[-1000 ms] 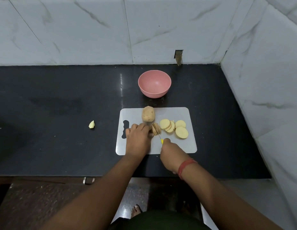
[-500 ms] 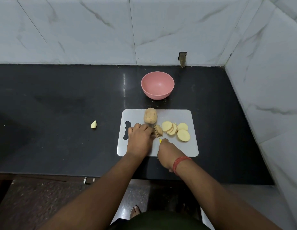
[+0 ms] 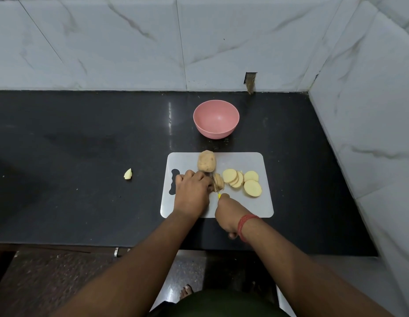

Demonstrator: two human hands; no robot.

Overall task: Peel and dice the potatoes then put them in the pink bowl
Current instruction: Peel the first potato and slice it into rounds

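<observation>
On a grey cutting board (image 3: 251, 207) lying on the black counter (image 3: 84, 156), the left hand (image 3: 191, 195) is pressing down on a partly sliced potato (image 3: 218, 182), while the right hand (image 3: 228, 213) is gripping a knife (image 3: 216, 184) (only a bit of yellow handle and the thin blade are showing) whose blade is standing in the potato. Round slices (image 3: 242, 181) are lying just to the right. A whole unpeeled potato (image 3: 206, 161) is sitting behind the hands. The pink bowl (image 3: 216, 118) is standing beyond the board. A small potato piece (image 3: 128, 174) is lying well to the left.
</observation>
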